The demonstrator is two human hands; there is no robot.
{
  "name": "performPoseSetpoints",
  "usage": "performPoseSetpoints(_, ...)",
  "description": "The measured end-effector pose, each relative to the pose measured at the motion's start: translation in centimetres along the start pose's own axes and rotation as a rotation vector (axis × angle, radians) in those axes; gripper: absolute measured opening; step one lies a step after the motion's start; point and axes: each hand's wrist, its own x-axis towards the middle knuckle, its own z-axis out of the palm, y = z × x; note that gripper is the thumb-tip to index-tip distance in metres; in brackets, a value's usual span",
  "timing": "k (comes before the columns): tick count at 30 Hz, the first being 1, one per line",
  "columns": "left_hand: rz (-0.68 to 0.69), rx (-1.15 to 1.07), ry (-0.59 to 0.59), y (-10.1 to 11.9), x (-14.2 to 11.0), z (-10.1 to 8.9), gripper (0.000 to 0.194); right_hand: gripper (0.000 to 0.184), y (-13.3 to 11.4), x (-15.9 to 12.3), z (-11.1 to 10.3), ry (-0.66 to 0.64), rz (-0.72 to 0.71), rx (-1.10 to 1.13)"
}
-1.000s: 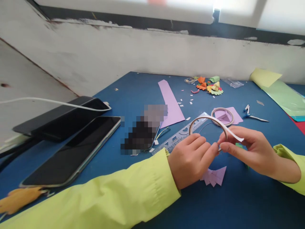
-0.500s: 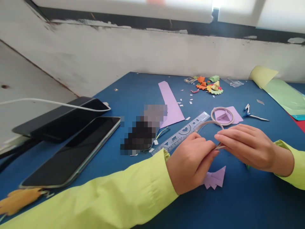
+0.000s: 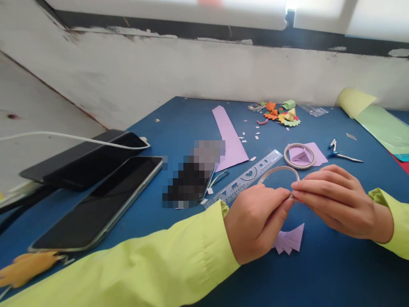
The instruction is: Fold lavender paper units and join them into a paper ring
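Thumb and forefinger pressed together, a person's left hand [image 3: 257, 224] grips a narrow roll of tape [image 3: 278, 168] above a blue tabletop [image 3: 351, 273], its ring arching up behind the knuckles. The right hand [image 3: 341, 200] comes in from the other side, fingers close together and tips touching the roll near the left thumb; whether they pinch it cannot be told. Both wrists emerge from lime-green sleeves [image 3: 179, 256]. Just below the hands lies a folded purple piece [image 3: 290, 239], partly hidden by the left hand. Behind the held roll, a clear ruler [image 3: 246, 177] with cut-out shapes lies at a slant, and a second roll [image 3: 299, 145] rests flat on squares of purple paper [image 3: 317, 155]. A blue-and-white tool [image 3: 345, 156] sits to their right. Farther back, a long purple strip [image 3: 230, 138] stretches toward the wall [image 3: 198, 68], white scraps [image 3: 257, 137] are scattered near it, and orange, yellow and green folded paper [image 3: 289, 117] forms a small pile. At far right, green and yellow sheets [image 3: 385, 132] curl at one end. At left, a phone [image 3: 99, 204] lies face up between a yellow charm [image 3: 25, 268] and a black case [image 3: 86, 157] crossed by a white cable [image 3: 79, 138].
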Motion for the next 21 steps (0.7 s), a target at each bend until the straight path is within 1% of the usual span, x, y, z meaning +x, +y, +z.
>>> performPoseSetpoints(3,0.015,0.014,-0.001,0.1,0.0,-0.2,0.021,0.018,-0.2,0.2,0.0,0.014,0.009,-0.013)
performPoseSetpoints(7,0.018,0.015,0.007,0.0,0.0,0.1,0.021,0.016,-0.7,0.0,0.5,0.043,0.043,-0.042)
performPoseSetpoints(10,0.004,-0.005,0.018,0.1,-0.2,0.5,0.023,0.017,-1.0,-0.2,0.9,0.058,0.058,-0.061)
performPoseSetpoints(12,-0.022,-0.021,0.012,0.5,-0.2,0.6,0.022,0.018,-1.1,-0.2,1.0,0.052,0.065,-0.087)
performPoseSetpoints(14,-0.060,-0.035,0.001,1.2,-0.1,0.5,0.020,0.019,-1.0,-0.1,0.8,0.048,0.017,-0.125)
performPoseSetpoints(16,-0.097,-0.048,-0.009,1.8,0.1,0.2,0.021,0.020,-0.9,-0.1,0.4,0.043,-0.072,-0.163)
performPoseSetpoints(18,-0.126,-0.060,-0.005,2.0,0.5,-0.3,0.022,0.020,-0.8,-0.2,0.0,0.037,-0.151,-0.181)
performPoseSetpoints(20,-0.160,-0.054,0.044,1.5,0.9,-0.7,0.024,0.022,-1.0,-0.3,-0.3,0.064,-0.225,-0.159)
performPoseSetpoints(21,-0.185,-0.038,0.095,1.0,1.2,-0.8,0.024,0.024,-1.2,-0.3,-0.4,0.082,-0.253,-0.132)
